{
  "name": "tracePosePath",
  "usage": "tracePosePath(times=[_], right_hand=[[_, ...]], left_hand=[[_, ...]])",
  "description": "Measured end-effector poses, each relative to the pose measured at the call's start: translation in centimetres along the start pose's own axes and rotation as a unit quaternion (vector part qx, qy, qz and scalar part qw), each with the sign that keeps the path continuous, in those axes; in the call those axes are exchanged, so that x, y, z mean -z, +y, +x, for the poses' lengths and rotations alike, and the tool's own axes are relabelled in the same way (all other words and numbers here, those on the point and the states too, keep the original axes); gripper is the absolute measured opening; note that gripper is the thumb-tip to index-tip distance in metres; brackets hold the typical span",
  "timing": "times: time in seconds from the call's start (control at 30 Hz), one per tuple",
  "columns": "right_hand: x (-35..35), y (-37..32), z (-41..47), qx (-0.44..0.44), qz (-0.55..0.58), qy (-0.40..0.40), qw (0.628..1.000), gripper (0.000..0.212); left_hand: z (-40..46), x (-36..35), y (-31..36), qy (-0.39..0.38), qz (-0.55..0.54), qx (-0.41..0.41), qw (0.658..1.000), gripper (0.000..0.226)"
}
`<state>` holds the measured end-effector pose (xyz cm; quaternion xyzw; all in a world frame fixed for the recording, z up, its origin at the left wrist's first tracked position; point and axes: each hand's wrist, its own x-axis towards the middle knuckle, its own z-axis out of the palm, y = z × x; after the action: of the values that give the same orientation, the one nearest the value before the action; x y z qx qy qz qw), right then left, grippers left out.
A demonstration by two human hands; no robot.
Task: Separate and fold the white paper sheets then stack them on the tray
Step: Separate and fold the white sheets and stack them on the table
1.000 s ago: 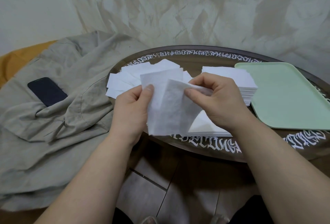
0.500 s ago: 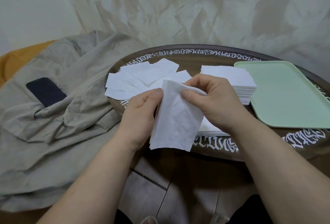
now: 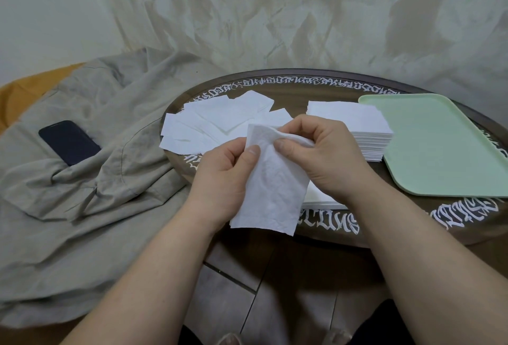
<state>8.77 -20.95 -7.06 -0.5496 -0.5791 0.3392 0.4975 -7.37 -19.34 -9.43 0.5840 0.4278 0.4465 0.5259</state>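
Since 1 second ago the hands have drawn together and the white sheet (image 3: pixel 270 182) has gone from spread open to doubled over, hanging lower in front of the near table edge. The left hand (image 3: pixel 224 177) pinches the sheet's upper left part, thumb on the front face; the right hand (image 3: pixel 321 152) pinches the top right corner, which is crumpled between thumb and curled fingers. The 2 hands sit close together, thumbs nearly touching, both clamped on this 1 sheet.

The sheet hangs down from the grip — its lower edge below the rim of the round table (image 3: pixel 384 223), a dark table with white lettering around its border. Behind the hands, on the far left of the tabletop, lies a loose pile of sheets (image 3: pixel 217 122), fanned and overlapping. To the right of it, a neat stack of sheets (image 3: pixel 354 122) sits just beside the green tray (image 3: pixel 439 146), which lies at the right side of the table. More flat white paper shows under the right wrist near the front edge.

To the left, a grey cloth (image 3: pixel 90 179) is draped over a seat — a dark phone (image 3: pixel 68 141) lies on it.
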Motion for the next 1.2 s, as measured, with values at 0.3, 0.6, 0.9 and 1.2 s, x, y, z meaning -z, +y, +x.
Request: tracePosePath(times=[0.3, 0.6, 0.9, 1.2], right_hand=[[-0.8, 0.6, 0.5, 0.056, -0.089, 0.046, 0.993, 0.017], [-1.4, 0.8, 0.5, 0.063, -0.042, 0.04, 0.996, 0.02], [-0.8, 1.0, 0.0, 0.014, -0.121, -0.016, 0.992, 0.015], [1.1, 0.9, -1.4, -0.219, 0.002, -0.175, 0.96, 0.018]], left_hand=[[0.5, 0.2, -0.4, -0.016, 0.01, 0.004, 1.0, 0.028], [0.6, -0.4, -0.7, -0.038, 0.144, -0.08, 0.986, 0.044], [1.2, 0.0, -1.3, 0.073, 0.077, -0.055, 0.993, 0.039], [1.7, -1.0, 1.0, 0.178, -0.159, 0.036, 0.97, 0.022]])
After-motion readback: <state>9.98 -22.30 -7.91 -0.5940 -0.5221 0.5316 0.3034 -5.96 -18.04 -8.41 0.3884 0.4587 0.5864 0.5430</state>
